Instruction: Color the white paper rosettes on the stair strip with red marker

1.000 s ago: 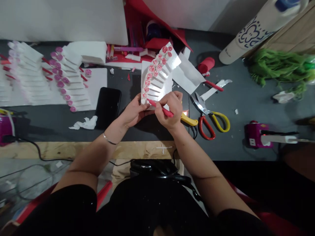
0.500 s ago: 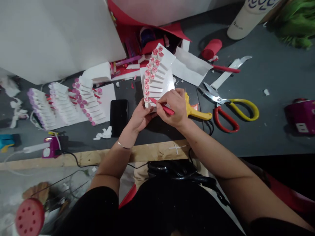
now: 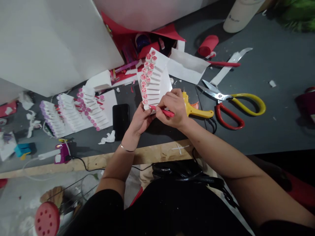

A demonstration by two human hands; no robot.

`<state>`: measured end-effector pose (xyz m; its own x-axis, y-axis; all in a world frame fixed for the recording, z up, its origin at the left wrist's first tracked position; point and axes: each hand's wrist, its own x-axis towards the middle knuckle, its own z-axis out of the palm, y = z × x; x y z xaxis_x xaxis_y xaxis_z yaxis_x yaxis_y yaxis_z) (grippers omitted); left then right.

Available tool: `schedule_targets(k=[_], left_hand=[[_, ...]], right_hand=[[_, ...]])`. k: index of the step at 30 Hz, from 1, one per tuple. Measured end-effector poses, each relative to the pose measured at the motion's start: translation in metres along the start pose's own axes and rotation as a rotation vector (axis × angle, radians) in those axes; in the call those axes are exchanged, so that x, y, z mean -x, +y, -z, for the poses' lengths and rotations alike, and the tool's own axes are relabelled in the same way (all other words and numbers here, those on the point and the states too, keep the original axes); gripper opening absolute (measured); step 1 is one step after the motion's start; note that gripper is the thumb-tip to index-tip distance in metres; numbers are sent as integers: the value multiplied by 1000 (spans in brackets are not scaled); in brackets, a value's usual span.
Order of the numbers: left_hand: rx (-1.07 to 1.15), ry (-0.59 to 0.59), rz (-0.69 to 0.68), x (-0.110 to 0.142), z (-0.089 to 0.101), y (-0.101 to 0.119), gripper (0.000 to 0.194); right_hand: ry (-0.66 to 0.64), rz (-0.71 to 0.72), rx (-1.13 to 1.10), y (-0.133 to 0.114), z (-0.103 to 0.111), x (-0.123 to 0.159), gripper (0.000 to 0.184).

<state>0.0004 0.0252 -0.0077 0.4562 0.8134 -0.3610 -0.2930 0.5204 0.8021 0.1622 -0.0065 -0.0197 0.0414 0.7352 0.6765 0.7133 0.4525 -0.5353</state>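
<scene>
Past the far edge of the dark grey work table (image 3: 258, 124), a large white panel (image 3: 56, 42) leans against a pale wall (image 3: 152, 13), while a raw wooden plank (image 3: 157, 154) lines the table's near edge above a grey floor (image 3: 22, 200).

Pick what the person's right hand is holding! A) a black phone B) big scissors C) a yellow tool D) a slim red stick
D: the right hand pinches the slim red stick in its fingers, close to the white card that the left hand holds.
</scene>
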Motion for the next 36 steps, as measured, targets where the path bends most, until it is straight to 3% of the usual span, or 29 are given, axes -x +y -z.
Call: schedule_targets(k=[18,31,36], left_hand=[[0,10,7,2,-1,1,69],[-4,19,-4,-1,1,-2,70],[-4,6,9,0,0,-1,72]], right_hand=[[80,7,-35,0,-1,-1,18],[47,68,-67,-3,-1,-1,23],[31,16,-42,0,1,-1,22]])
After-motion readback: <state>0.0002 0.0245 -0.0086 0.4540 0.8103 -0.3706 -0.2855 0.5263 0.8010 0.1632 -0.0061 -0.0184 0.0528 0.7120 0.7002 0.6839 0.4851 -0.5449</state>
